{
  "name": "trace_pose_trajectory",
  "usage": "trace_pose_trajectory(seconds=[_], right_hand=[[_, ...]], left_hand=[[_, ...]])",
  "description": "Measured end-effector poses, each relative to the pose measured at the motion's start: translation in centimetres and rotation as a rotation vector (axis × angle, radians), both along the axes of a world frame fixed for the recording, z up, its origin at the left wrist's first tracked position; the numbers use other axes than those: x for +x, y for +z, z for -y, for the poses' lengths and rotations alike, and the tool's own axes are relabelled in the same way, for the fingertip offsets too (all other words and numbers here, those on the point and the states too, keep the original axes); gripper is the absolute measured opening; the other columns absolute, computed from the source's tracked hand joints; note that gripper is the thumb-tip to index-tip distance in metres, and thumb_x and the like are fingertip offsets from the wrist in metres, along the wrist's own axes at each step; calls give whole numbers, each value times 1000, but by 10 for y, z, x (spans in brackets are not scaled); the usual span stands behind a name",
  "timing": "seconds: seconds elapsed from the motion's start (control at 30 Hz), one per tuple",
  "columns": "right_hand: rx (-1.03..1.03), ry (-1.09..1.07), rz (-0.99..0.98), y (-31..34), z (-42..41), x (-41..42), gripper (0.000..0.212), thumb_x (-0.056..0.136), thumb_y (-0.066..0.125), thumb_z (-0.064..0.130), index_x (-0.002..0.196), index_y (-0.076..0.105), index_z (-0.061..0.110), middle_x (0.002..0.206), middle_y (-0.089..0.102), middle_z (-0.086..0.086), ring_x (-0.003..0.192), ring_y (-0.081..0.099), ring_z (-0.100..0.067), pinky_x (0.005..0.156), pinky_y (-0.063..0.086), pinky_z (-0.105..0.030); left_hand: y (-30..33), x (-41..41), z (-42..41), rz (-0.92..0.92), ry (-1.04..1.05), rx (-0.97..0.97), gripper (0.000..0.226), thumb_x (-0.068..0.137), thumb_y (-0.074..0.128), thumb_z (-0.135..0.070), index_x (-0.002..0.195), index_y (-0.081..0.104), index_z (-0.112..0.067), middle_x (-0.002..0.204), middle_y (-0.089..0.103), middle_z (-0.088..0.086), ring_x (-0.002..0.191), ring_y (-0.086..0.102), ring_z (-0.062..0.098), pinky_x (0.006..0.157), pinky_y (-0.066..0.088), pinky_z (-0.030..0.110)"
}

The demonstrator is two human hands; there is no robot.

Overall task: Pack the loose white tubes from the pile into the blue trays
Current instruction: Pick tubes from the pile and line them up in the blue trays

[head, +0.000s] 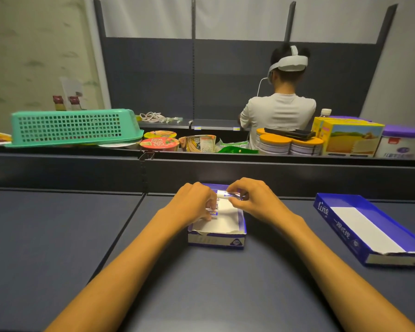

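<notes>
1. The dark shelf surface [58, 236] lies bare to the left of the hands and in front of them toward the viewer; a seam runs through it on the left, and a low dark back rail [273, 178] closes it off just behind the near blue tray [216, 239].
2. The second blue tray [340, 226] sits well apart to the right, angled, with its far corner cut off by the picture's right edge.
3. The left hand [193, 202] has curled fingers gripping a white tube [212, 212] at the near tray's left wall, low inside the tray.
4. The right hand [252, 197] pinches another white tube [228, 194] between thumb and fingers, held level over the tray's far end.
5. The near tray shows a white floor; whether more tubes lie under the hands cannot be told.
6. The second tray shows only its white floor and blue walls.
7. No pile of loose tubes can be made out.
8. Beyond the rail stand a green basket [72, 127] upside down, noodle cups [159, 142], orange-lidded tins [288, 143], a yellow box [347, 137] and a purple-lidded tub [403, 142].
9. A person in a white shirt [278, 113] stands with back turned, wearing a headset.
</notes>
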State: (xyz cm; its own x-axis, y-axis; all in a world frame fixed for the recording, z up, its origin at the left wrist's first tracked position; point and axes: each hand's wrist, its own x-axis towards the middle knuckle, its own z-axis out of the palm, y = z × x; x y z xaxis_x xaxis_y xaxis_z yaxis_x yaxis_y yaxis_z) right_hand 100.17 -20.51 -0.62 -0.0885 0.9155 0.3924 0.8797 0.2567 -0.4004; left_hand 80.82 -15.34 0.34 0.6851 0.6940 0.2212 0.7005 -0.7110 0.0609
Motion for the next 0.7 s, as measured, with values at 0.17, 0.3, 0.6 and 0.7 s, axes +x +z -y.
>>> trace_pose_trajectory(seconds=[0.17, 0.3, 0.6, 0.7], right_hand=[[6, 4, -20, 0, 3, 2, 24, 88, 67, 30, 111, 65, 22, 110, 64, 4, 91, 57, -8, 76, 52, -24], [-8, 2, -16, -2, 2, 2, 25, 88, 67, 31, 111, 64, 23, 111, 64, 5, 92, 57, -9, 78, 54, -26], [-48, -12, 34, -1, 2, 2, 26, 88, 67, 35, 112, 63, 26, 115, 62, 6, 98, 57, -10, 84, 55, -31], [-55, -20, 31, 0, 3, 2, 26, 88, 67, 34, 113, 62, 26, 116, 62, 5, 99, 58, -12, 84, 55, -32]], left_hand=[[-3, -5, -2, 33, 10, -63, 24, 76, 80, -31, 97, 72, -25, 98, 70, -7, 90, 62, 15, 69, 47, 25], [-6, -9, -4, 83, 31, -132, 23, 77, 80, -29, 99, 73, -23, 101, 70, -4, 88, 62, 13, 72, 50, 24], [-14, -6, -7, 104, 75, -110, 20, 78, 79, -24, 97, 73, -21, 103, 69, 1, 91, 62, 18, 81, 56, 33], [-15, -6, -7, 105, 67, -112, 22, 78, 79, -25, 99, 73, -20, 104, 69, 1, 91, 62, 17, 79, 55, 31]])
